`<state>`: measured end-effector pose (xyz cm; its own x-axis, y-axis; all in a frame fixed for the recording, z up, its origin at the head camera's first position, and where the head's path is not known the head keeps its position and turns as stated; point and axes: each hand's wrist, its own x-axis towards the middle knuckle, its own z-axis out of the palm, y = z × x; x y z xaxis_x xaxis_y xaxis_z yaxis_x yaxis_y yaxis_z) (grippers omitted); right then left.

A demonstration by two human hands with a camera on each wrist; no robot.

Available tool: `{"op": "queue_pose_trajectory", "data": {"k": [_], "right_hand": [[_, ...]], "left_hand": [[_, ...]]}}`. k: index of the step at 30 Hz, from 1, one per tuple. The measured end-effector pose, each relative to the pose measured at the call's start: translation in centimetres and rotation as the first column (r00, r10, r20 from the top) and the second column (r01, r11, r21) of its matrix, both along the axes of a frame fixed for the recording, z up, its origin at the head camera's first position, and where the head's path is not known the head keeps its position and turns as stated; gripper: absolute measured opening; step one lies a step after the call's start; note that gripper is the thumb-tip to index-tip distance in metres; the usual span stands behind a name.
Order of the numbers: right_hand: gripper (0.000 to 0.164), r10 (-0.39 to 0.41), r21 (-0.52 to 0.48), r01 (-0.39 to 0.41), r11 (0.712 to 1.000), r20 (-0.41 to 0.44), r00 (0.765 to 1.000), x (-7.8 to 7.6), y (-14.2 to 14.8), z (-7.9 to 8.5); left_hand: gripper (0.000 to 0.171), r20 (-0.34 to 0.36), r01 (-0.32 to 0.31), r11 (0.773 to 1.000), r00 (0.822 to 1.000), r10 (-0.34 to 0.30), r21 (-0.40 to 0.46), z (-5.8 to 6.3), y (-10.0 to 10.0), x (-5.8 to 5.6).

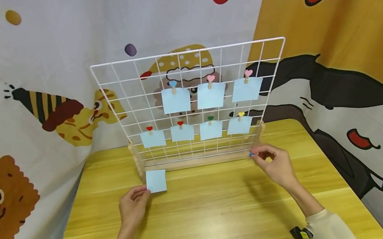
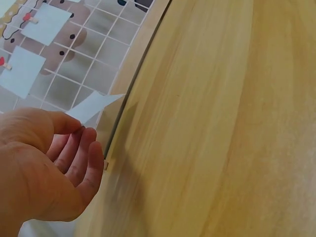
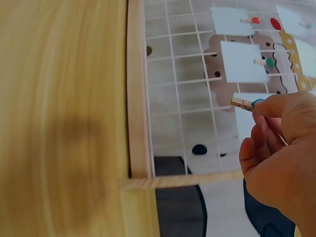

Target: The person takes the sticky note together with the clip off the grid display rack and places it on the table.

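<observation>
Between thumb and fingers my left hand pinches a light-blue paper note by its lower left corner, in front of the rack's left foot. The note appears edge-on and tilted in the left wrist view. My right hand pinches a small wooden clothespin with a blue top, near the rack's right foot; its wooden tip points away from the fingers. Behind both hands stands a white wire grid rack on a wooden base. Light-blue notes hang on it in two rows, each held by a heart-topped clothespin.
The upper row has three notes, one of them a note under a blue heart. Several more hang below, the leftmost a note under a red heart. A wooden table lies under everything, with a printed cloth behind.
</observation>
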<state>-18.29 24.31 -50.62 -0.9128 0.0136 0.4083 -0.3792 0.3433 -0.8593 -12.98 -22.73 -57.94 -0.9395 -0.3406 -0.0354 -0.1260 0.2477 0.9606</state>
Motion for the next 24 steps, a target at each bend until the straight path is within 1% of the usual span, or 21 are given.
{"op": "queue_pose_trajectory", "data": {"k": [3,7,9,13,16,18,21,24], "right_hand": [[0.014,-0.019,0.016,0.019,1.000,0.021,1.000,0.2,0.9,-0.5],[0.012,-0.052,0.023,0.051,0.998,0.049,0.997,0.5,2.1,-1.0],[0.010,-0.072,0.028,0.070,0.997,0.060,0.996,0.6,2.6,-1.2],[0.008,-0.117,0.063,0.112,0.992,0.084,0.990,0.6,3.5,-1.7],[0.009,-0.141,0.097,0.130,0.987,0.119,0.983,0.5,4.2,-2.1],[0.010,-0.150,0.114,0.133,0.984,0.148,0.978,0.4,4.6,-2.4],[0.010,-0.161,0.130,0.138,0.982,0.187,0.969,0.3,5.3,-2.8],[0.010,-0.175,0.149,0.145,0.978,0.214,0.961,0.1,6.0,-3.3]], "left_hand": [[0.021,0.022,-0.006,1.000,1.000,0.005,0.031,-0.3,0.0,-0.1],[0.026,0.069,-0.017,0.995,0.998,0.011,0.095,-0.6,-0.2,-0.2],[0.027,0.088,-0.024,0.994,0.996,0.015,0.106,-0.7,-0.2,-0.2],[0.027,0.097,-0.037,0.994,0.995,0.027,0.099,-0.7,-0.2,-0.2],[0.025,0.092,-0.042,0.997,0.995,0.036,0.068,-0.9,-0.1,-0.3],[0.024,0.093,-0.044,0.999,0.995,0.041,0.022,-1.0,-0.2,-0.4],[0.020,0.086,-0.052,0.995,0.995,0.059,-0.091,-1.3,-0.3,-0.4],[0.017,0.074,-0.054,0.979,0.995,0.070,-0.198,-1.6,-0.4,-0.5]]}}
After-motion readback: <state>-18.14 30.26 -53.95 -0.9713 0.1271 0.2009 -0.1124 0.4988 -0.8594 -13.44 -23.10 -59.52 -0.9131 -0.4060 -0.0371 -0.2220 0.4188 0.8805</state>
